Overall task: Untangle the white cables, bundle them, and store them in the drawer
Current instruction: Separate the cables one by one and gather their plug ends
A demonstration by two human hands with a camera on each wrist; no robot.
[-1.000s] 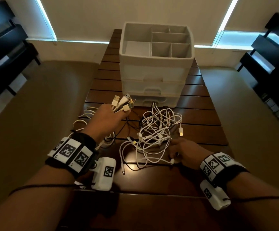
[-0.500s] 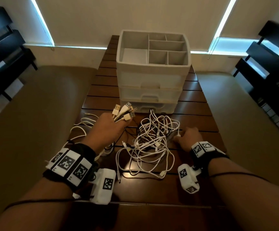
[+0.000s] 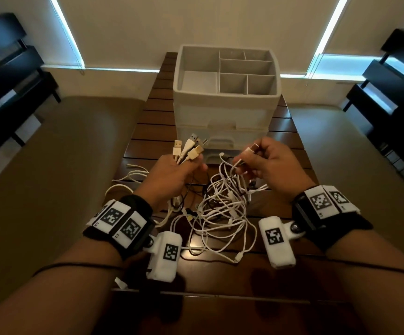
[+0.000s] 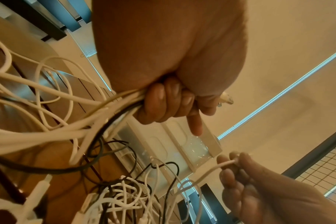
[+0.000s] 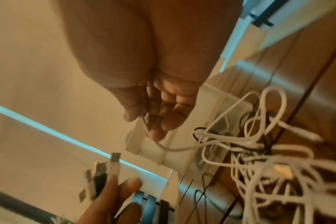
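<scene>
Gripping plug ends [image 3: 188, 151]: left hand [image 3: 172, 175]; right hand [image 3: 273, 165] pinching cable [image 3: 238, 163].

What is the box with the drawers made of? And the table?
The drawer box looks like plastic: pale, smooth, slightly see-through drawer fronts with moulded handles. The table looks like dark wood: brown slats with a glossy shine, though it could be a wood-look coating.

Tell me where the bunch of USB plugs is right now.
In the head view, the USB plugs stick up from the left hand, left of the right hand and just in front of the drawer unit.
</scene>
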